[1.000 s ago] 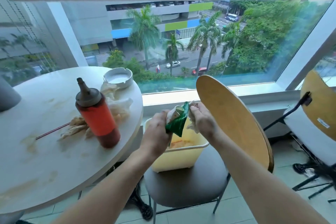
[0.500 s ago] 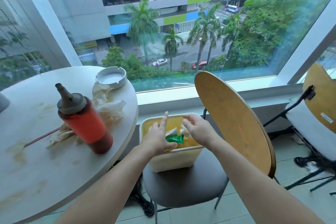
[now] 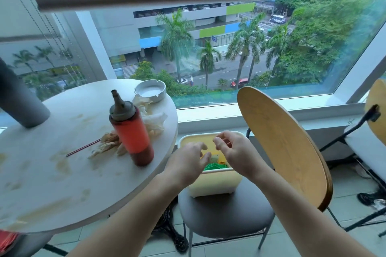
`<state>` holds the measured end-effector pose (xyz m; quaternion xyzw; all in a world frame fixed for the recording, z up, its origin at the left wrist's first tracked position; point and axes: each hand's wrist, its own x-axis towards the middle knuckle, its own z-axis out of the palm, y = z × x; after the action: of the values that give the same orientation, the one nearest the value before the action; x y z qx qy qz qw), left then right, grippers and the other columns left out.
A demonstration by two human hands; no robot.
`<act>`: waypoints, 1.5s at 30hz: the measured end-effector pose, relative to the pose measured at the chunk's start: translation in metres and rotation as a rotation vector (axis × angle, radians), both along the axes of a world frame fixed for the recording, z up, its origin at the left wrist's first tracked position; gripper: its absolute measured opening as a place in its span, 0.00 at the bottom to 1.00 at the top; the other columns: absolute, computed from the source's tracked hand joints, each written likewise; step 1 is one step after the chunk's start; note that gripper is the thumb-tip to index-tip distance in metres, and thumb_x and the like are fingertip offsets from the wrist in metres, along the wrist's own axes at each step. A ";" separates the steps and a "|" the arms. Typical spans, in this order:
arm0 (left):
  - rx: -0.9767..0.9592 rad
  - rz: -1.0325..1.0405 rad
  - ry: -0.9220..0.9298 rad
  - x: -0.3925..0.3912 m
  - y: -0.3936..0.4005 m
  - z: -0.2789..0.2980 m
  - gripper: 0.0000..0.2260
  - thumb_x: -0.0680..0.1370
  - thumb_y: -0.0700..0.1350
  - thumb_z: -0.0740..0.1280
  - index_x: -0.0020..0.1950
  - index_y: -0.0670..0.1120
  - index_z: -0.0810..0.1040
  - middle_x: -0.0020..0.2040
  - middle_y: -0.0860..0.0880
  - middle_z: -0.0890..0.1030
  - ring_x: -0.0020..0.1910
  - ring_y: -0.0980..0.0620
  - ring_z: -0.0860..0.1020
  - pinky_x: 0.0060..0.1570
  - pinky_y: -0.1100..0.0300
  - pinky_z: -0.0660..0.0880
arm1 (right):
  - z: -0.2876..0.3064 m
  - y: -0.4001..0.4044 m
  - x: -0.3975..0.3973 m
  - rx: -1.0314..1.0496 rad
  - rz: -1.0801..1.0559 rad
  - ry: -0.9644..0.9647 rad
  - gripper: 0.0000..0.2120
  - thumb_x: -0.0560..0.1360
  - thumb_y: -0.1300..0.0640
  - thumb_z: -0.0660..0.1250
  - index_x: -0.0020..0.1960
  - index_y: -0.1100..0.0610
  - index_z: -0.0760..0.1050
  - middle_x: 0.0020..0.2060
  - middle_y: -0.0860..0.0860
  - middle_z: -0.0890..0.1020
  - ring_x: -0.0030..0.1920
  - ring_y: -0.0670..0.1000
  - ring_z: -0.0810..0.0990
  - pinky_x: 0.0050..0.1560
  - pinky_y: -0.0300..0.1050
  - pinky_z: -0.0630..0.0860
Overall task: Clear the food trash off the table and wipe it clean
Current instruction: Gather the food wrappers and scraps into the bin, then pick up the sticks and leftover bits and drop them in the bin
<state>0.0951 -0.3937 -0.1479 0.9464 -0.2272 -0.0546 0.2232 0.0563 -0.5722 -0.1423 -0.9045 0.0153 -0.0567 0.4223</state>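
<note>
A pale yellow bin point(image 3: 217, 182) stands on a chair seat beside the round white table point(image 3: 62, 173). A green wrapper point(image 3: 215, 166) and bits of paper lie inside it. My left hand point(image 3: 188, 162) and my right hand point(image 3: 234, 152) hover just above the bin with loosely curled fingers and hold nothing. On the table lie crumpled napkins point(image 3: 154, 121), brownish food scraps point(image 3: 108, 144) and a thin red stick point(image 3: 83, 147). Smeared stains mark the tabletop.
A red sauce bottle point(image 3: 131, 131) stands on the table near the scraps. A white ashtray point(image 3: 150, 91) sits at the far edge. A grey cylinder point(image 3: 18, 100) rises at the left. The wooden-backed chair point(image 3: 282, 142) holds the bin; another chair point(image 3: 373, 131) stands at the right.
Both hands held the green wrapper and paper over the bin, dropped them in, and have now lifted slightly with nothing in them. The view has tilted up.
</note>
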 end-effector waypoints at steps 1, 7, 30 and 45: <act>-0.010 -0.004 -0.015 -0.007 0.006 0.005 0.17 0.82 0.59 0.61 0.66 0.52 0.77 0.54 0.53 0.82 0.50 0.54 0.80 0.53 0.52 0.79 | 0.003 0.005 -0.004 0.010 0.010 -0.012 0.12 0.83 0.47 0.62 0.54 0.53 0.79 0.41 0.47 0.83 0.43 0.47 0.82 0.46 0.51 0.81; -0.166 -0.028 -0.071 -0.048 0.050 0.031 0.14 0.83 0.56 0.61 0.66 0.53 0.78 0.52 0.54 0.82 0.49 0.56 0.80 0.53 0.55 0.78 | 0.022 0.041 -0.030 0.074 0.042 -0.088 0.11 0.82 0.45 0.62 0.52 0.49 0.80 0.40 0.44 0.84 0.42 0.45 0.82 0.46 0.51 0.80; -0.321 0.127 -0.218 -0.063 0.261 0.089 0.09 0.81 0.55 0.65 0.56 0.56 0.83 0.42 0.63 0.83 0.42 0.65 0.81 0.42 0.67 0.77 | 0.067 0.235 -0.056 0.070 0.186 -0.255 0.05 0.81 0.49 0.67 0.51 0.47 0.80 0.43 0.41 0.82 0.43 0.46 0.80 0.41 0.34 0.74; -0.291 -0.020 -0.205 0.010 0.348 0.082 0.11 0.81 0.55 0.63 0.60 0.56 0.82 0.46 0.62 0.83 0.44 0.66 0.80 0.43 0.71 0.76 | 0.065 0.328 0.004 -0.168 -0.076 -0.304 0.11 0.80 0.44 0.61 0.53 0.47 0.79 0.47 0.40 0.79 0.50 0.43 0.77 0.53 0.44 0.77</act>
<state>0.1046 -0.0454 -0.0661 0.9023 -0.2636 0.0735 0.3331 0.0602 -0.2438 -0.0777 -0.9164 -0.0194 -0.2095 0.3404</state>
